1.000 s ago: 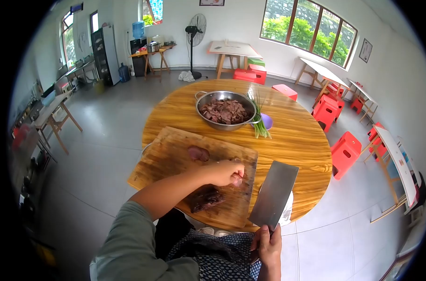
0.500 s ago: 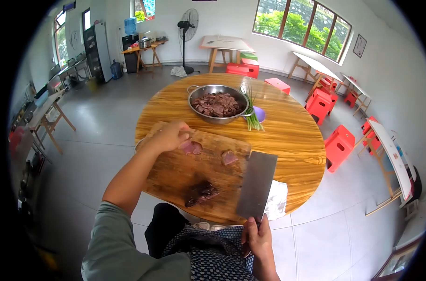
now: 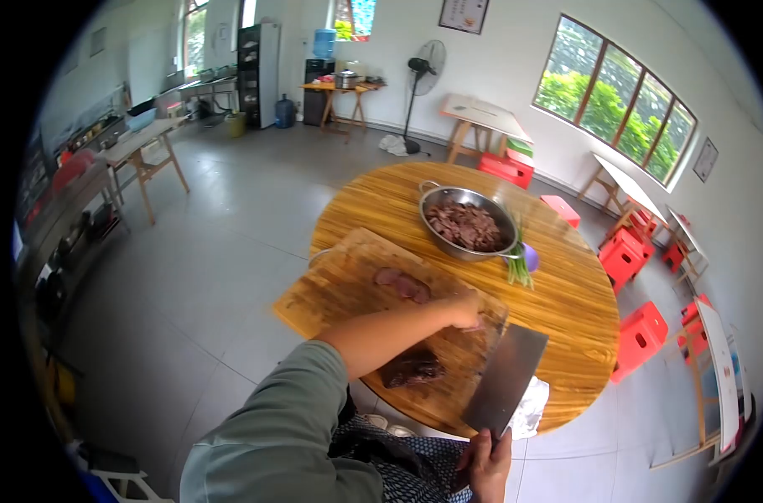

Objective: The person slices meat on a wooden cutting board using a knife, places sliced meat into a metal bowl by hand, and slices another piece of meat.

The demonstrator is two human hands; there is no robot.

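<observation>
My left hand (image 3: 462, 310) reaches over the right part of the wooden cutting board (image 3: 314, 289), its fingers closed around a slice of meat that is mostly hidden. Flat pink meat slices (image 3: 403, 285) lie in a row near the board's far side. A dark chunk of meat (image 3: 412, 369) rests close to the near edge, below my forearm. In my right hand (image 3: 487, 461) is the handle of a cleaver (image 3: 507, 377), whose broad blade is over the board's right edge. Beyond the board, a steel bowl (image 3: 429, 196) holds many cut meat pieces.
Green onions (image 3: 520, 267) and a purple bowl (image 3: 530, 257) sit beside the steel bowl on the round table (image 3: 566, 335). A white cloth (image 3: 530, 409) lies by the cleaver. Red stools (image 3: 641, 339), more tables and a standing fan (image 3: 415, 92) stand around the room.
My left hand has moved from the board's far left to its right side, at the single slice there. More slices lie in the row. The view has turned left; my right hand still holds the cleaver.
</observation>
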